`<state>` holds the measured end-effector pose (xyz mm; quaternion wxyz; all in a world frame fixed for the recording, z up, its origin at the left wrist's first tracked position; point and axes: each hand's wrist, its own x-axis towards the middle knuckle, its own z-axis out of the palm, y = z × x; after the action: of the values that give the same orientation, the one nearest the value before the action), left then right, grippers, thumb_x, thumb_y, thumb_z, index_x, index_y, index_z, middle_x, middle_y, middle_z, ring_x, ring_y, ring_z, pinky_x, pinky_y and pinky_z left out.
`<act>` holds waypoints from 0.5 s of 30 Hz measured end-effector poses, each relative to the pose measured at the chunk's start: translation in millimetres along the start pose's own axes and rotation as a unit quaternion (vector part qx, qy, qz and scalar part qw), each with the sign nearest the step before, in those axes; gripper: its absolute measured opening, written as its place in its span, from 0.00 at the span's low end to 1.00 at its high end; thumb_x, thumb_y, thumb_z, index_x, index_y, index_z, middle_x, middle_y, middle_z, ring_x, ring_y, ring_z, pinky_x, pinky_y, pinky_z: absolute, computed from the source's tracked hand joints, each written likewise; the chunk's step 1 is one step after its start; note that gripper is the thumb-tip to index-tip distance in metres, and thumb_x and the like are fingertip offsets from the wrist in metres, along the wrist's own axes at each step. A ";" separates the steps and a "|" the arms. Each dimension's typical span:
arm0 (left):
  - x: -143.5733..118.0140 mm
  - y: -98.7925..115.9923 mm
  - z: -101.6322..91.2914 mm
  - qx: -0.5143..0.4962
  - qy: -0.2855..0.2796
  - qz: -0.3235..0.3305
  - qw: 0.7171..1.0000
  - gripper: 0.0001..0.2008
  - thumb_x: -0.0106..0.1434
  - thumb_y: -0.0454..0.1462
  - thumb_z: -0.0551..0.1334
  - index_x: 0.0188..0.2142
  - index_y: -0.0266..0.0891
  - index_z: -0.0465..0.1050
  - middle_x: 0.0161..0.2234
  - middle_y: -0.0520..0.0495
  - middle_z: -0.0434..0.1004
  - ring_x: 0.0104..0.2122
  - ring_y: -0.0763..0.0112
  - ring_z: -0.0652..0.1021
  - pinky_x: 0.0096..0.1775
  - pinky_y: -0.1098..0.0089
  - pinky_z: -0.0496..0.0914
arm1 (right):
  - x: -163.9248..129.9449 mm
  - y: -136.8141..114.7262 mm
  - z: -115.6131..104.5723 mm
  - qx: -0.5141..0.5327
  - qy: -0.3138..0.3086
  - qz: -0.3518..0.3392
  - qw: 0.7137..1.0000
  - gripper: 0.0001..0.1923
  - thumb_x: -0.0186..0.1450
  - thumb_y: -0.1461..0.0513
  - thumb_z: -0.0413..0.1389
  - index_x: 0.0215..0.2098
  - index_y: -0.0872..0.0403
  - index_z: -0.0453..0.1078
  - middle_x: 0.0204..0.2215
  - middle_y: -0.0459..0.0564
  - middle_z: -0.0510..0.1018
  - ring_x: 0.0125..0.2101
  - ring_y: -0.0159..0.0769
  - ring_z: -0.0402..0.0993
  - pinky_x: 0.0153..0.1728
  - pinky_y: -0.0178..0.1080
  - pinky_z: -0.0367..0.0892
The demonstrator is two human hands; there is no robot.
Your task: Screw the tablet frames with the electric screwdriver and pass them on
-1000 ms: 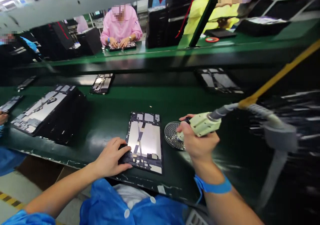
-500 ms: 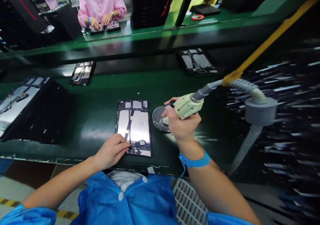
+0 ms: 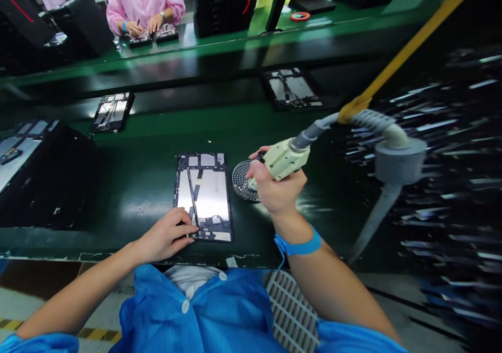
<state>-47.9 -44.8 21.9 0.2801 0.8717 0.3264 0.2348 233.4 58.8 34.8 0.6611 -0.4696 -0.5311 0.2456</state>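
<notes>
My left hand [image 3: 169, 234] rests at the lower left of an opened tablet [image 3: 212, 196], fingers pinched together at the lower end of a thin dark flex cable [image 3: 192, 193]. The cable slants over the tablet's shiny inner plate. Whether the fingertips grip it or only press it is hard to see. My right hand [image 3: 280, 185] is wrapped round a cream corded electric screwdriver [image 3: 288, 159], its tip hidden. Beneath that fist lies a round perforated metal dish [image 3: 240, 180], just right of the tablet.
Stacked tablets [image 3: 43, 180] stand on the left. Other opened tablets lie behind, at left [image 3: 113, 112] and right [image 3: 293, 89]. A yellow strap [image 3: 411, 44] and grey cable hang on the right, near a rack of panels [image 3: 439, 185]. A co-worker in pink [image 3: 145, 2] works opposite.
The view has shifted slightly, moving the scene left and up. The flex cable's upper end has swung left across the tablet. My right hand still holds the screwdriver over the dish.
</notes>
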 end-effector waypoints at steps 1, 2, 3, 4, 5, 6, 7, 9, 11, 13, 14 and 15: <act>0.3 1.5 1.5 -0.004 0.013 0.009 1.000 0.14 0.72 0.34 0.61 0.55 0.41 0.75 0.45 0.40 0.77 0.50 0.60 0.77 0.52 0.55 0.76 | -0.3 -0.3 -0.2 0.001 -0.002 0.000 1.000 0.13 0.61 0.58 0.65 0.43 0.51 0.76 0.33 0.48 0.82 0.34 0.42 0.83 0.42 0.50 0.80; 0.4 3.1 4.0 -0.004 0.025 0.021 0.999 0.14 0.72 0.33 0.61 0.56 0.41 0.74 0.45 0.41 0.77 0.50 0.61 0.77 0.52 0.55 0.76 | -0.6 -0.7 -0.4 0.004 -0.003 0.000 1.000 0.13 0.62 0.58 0.65 0.44 0.51 0.76 0.32 0.48 0.82 0.35 0.42 0.83 0.42 0.49 0.80; 0.2 4.6 7.3 0.003 0.038 0.034 0.999 0.15 0.71 0.32 0.62 0.56 0.41 0.74 0.46 0.41 0.77 0.50 0.61 0.77 0.53 0.55 0.76 | -0.7 -1.1 -0.7 0.007 -0.004 -0.001 1.000 0.13 0.62 0.58 0.65 0.44 0.51 0.76 0.32 0.48 0.82 0.35 0.42 0.83 0.43 0.49 0.80; -0.1 5.9 11.1 0.017 0.050 0.047 0.998 0.15 0.71 0.31 0.62 0.56 0.40 0.74 0.46 0.41 0.78 0.50 0.61 0.77 0.53 0.55 0.76 | -0.7 -1.4 -1.0 0.010 -0.007 -0.003 1.000 0.12 0.62 0.58 0.65 0.44 0.51 0.76 0.32 0.48 0.82 0.36 0.42 0.83 0.43 0.49 0.80; -0.5 6.8 15.2 0.037 0.059 0.057 0.996 0.16 0.70 0.31 0.63 0.56 0.40 0.74 0.46 0.41 0.78 0.50 0.61 0.77 0.53 0.55 0.76 | -0.6 -1.5 -1.2 0.012 -0.010 -0.003 1.000 0.12 0.62 0.58 0.65 0.43 0.51 0.76 0.32 0.47 0.82 0.36 0.42 0.83 0.43 0.49 0.80; -0.9 7.2 19.2 0.060 0.065 0.065 0.994 0.16 0.69 0.30 0.63 0.55 0.39 0.74 0.46 0.41 0.79 0.50 0.61 0.77 0.53 0.55 0.76 | -0.5 -1.4 -1.4 0.012 -0.012 -0.003 1.000 0.12 0.62 0.58 0.65 0.43 0.51 0.76 0.32 0.47 0.82 0.36 0.42 0.83 0.43 0.49 0.80; -1.3 7.3 22.7 0.082 0.070 0.069 0.992 0.16 0.69 0.29 0.63 0.55 0.39 0.74 0.46 0.41 0.79 0.50 0.61 0.78 0.53 0.55 0.76 | -0.3 -1.2 -1.6 0.011 -0.014 -0.002 1.000 0.12 0.62 0.58 0.65 0.43 0.51 0.76 0.32 0.47 0.82 0.36 0.42 0.83 0.43 0.49 0.80; -2.0 7.0 27.7 0.118 0.073 0.070 0.988 0.16 0.68 0.29 0.63 0.55 0.40 0.75 0.46 0.41 0.79 0.50 0.61 0.78 0.53 0.54 0.76 | 0.0 -0.7 -1.9 0.009 -0.012 0.002 1.000 0.12 0.62 0.58 0.65 0.42 0.51 0.76 0.33 0.48 0.82 0.36 0.42 0.83 0.42 0.48 0.80; -2.9 7.2 30.0 0.141 0.071 0.065 0.985 0.17 0.68 0.29 0.63 0.55 0.41 0.75 0.47 0.41 0.80 0.50 0.60 0.78 0.54 0.52 0.76 | 0.0 -0.4 -2.1 0.011 -0.012 0.004 1.000 0.12 0.61 0.58 0.65 0.43 0.51 0.75 0.33 0.48 0.82 0.36 0.42 0.83 0.41 0.47 0.80; -4.7 8.8 30.8 0.157 0.063 0.055 0.984 0.18 0.68 0.29 0.63 0.56 0.41 0.74 0.47 0.40 0.80 0.51 0.58 0.78 0.55 0.49 0.75 | -0.2 -0.7 -2.6 0.012 -0.015 -0.002 1.000 0.13 0.62 0.58 0.65 0.44 0.51 0.75 0.34 0.47 0.82 0.35 0.41 0.82 0.40 0.47 0.80; -5.9 10.2 31.2 0.162 0.059 0.049 0.984 0.18 0.68 0.29 0.63 0.56 0.41 0.74 0.48 0.39 0.80 0.52 0.57 0.78 0.56 0.49 0.75 | -0.4 -1.0 -2.8 0.010 -0.017 -0.005 1.000 0.12 0.62 0.58 0.64 0.44 0.51 0.75 0.34 0.47 0.82 0.35 0.41 0.82 0.40 0.47 0.81; -7.2 11.8 31.7 0.167 0.056 0.043 0.983 0.18 0.68 0.29 0.62 0.57 0.42 0.74 0.48 0.39 0.80 0.52 0.57 0.78 0.56 0.48 0.75 | -0.7 -1.3 -3.1 0.008 -0.019 -0.005 1.000 0.12 0.62 0.58 0.64 0.44 0.51 0.75 0.33 0.47 0.82 0.35 0.41 0.82 0.39 0.47 0.81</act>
<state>-28.8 -67.9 4.6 0.1010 0.9048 0.3388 0.2375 235.8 56.6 35.6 0.6560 -0.4569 -0.5440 0.2549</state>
